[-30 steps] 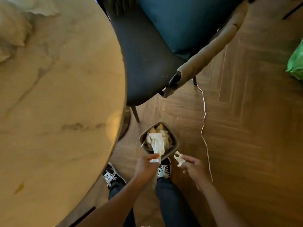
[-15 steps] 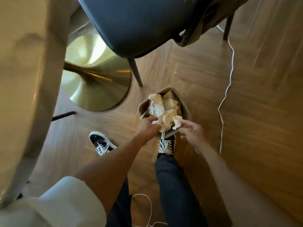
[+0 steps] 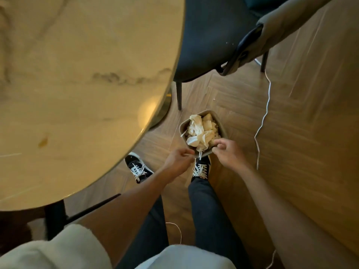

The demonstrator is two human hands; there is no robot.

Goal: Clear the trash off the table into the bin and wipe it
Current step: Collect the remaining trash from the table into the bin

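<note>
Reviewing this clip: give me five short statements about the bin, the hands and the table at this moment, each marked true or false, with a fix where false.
1. The bin stands on the floor. True.
2. The bin is empty. False: crumpled paper fills it up to the rim.
3. Both hands are at the bin's near edge. True: the left hand and the right hand are there, fingers curled.
4. The bin stands on the chair. False: it stands in front of the chair.
5. The table top is square. False: its edge is curved.
</note>
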